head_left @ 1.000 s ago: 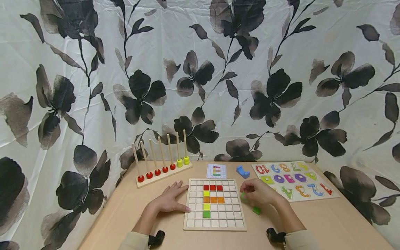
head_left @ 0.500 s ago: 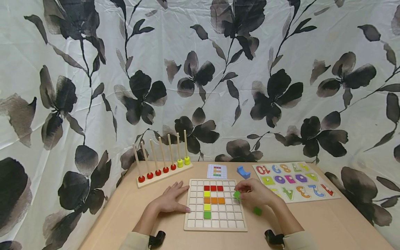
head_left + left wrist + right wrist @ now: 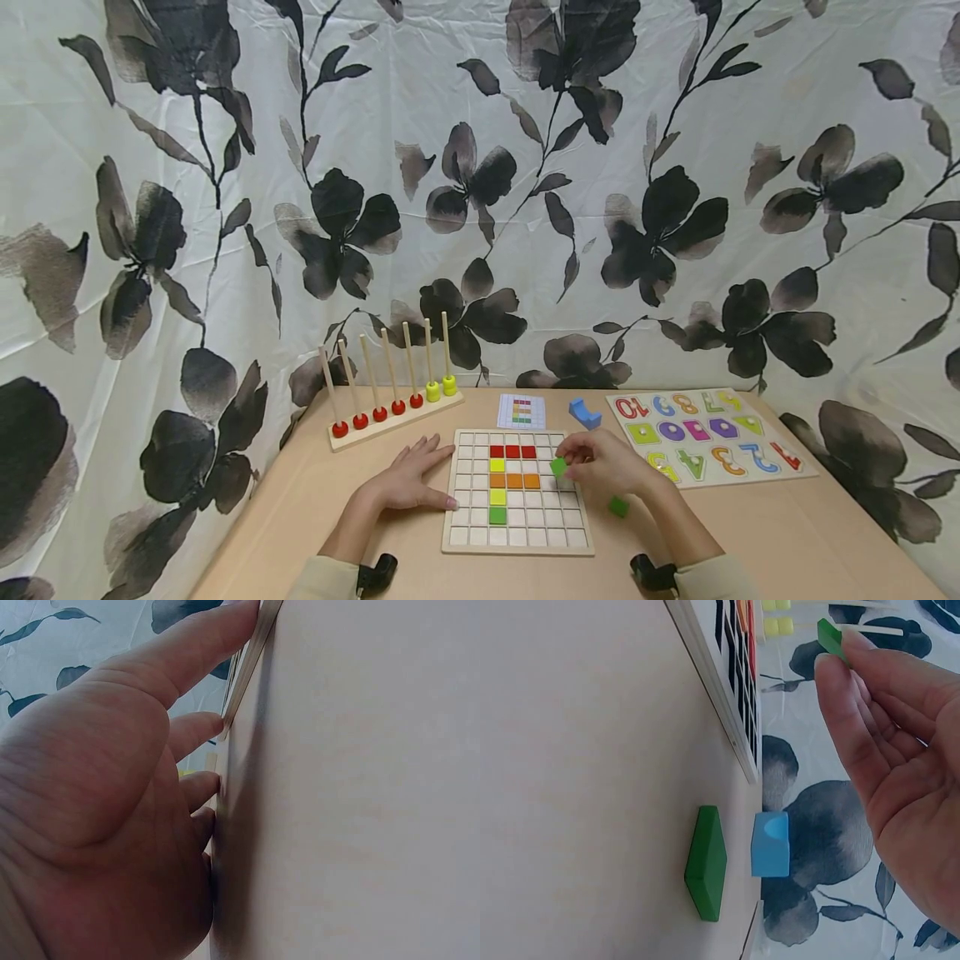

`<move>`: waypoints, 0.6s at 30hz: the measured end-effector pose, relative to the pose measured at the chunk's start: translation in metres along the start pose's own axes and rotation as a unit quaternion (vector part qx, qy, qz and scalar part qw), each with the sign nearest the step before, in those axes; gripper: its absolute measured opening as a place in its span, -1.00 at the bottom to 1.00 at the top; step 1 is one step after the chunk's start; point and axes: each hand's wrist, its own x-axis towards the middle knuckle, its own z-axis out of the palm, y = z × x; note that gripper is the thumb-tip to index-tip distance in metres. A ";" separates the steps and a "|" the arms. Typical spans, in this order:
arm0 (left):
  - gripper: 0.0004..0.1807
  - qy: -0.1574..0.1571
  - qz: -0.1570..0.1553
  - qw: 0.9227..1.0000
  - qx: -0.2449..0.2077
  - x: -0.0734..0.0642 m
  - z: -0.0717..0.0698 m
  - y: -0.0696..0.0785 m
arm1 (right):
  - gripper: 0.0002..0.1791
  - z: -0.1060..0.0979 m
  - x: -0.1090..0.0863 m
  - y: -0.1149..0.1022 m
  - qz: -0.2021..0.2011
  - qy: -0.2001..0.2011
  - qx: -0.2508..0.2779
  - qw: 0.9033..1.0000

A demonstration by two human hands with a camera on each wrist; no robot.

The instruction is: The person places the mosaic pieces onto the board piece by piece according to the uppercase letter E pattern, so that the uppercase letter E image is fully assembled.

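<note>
A wooden grid board (image 3: 517, 550) lies in the middle of the table, with red, yellow, orange and green square tiles set in some of its cells. The left hand (image 3: 405, 479) rests at the board's left edge, fingers spread and thumb on the rim. Over the right part of the board, the right hand (image 3: 609, 462) pinches a green tile (image 3: 558, 467) between thumb and fingertips. In the right wrist view this green tile (image 3: 829, 637) is held up off the board. A second green tile (image 3: 618, 507) lies on the table right of the board.
Behind the board lies a pattern card (image 3: 521, 412), with a blue notched block (image 3: 584, 413) to its right. A peg stand (image 3: 397, 417) with red and yellow beads stands back left. At the right lies a number puzzle board (image 3: 708, 437). A floral cloth (image 3: 480, 208) hangs behind the table.
The right hand has lifted the green tile from beside the board's right edge and carried it left over the board. The left hand has stayed in place.
</note>
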 end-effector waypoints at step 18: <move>0.09 0.000 0.003 1.000 -0.002 0.001 0.001 -0.001 | -0.77 0.022 0.011 -0.013 -0.010 -0.049 0.027 0.998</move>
